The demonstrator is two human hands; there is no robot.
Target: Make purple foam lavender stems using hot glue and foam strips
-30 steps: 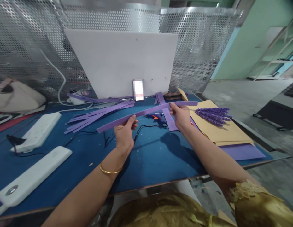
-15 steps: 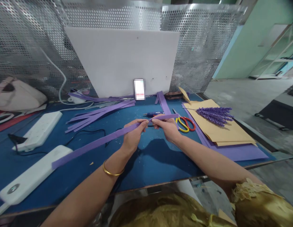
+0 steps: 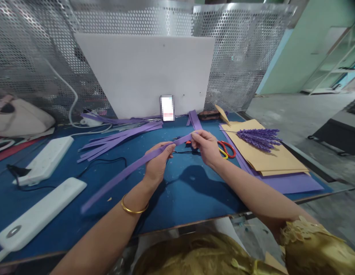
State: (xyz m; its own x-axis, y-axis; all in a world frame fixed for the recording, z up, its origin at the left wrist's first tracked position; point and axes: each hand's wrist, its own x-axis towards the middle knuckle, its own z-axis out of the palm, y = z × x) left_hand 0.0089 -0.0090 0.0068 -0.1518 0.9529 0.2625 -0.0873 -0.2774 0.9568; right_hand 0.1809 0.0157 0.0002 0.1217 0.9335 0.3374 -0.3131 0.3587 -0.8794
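My left grip and right grip pinch the purple strip (trailing loose leftward), best held flat between them.

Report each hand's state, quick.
Left hand: closed, holding a purple strip with thumb and fingers, partway along it.
Right hand: closed, pinching the same strip farther along.

From seven o'clock, the bare left forearm slants up toward one o'clock, ending in the left hand, with its thumb laid on top and pointing to two o'clock. From four o'clock, the right forearm reaches toward ten. The right hand, between two and three o'clock from the left, is near but apart, its fingertips pinched together.
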